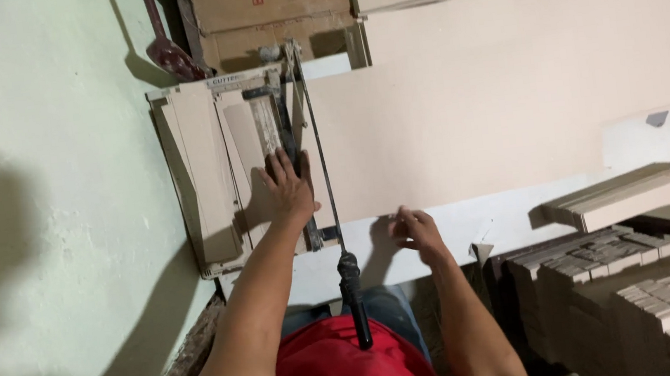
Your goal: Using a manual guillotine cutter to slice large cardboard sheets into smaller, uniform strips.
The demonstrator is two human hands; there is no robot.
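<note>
A paper cutter (210, 184) with a beige base sits against the pale green wall, its long blade arm lowered and its black handle (355, 302) pointing toward me. My left hand (289, 189) lies flat, fingers spread, on the cardboard strips beside the blade. A large beige cardboard sheet (490, 89) extends to the right from under the blade. My right hand (414, 229) touches the near edge of this sheet with fingers curled loosely; it grips nothing that I can see.
Stacks of cut cardboard strips (643, 280) fill the lower right, with a longer bundle (634, 194) laid above them. A brown cardboard box (267, 13) stands behind the cutter. The green wall (46, 202) bounds the left side.
</note>
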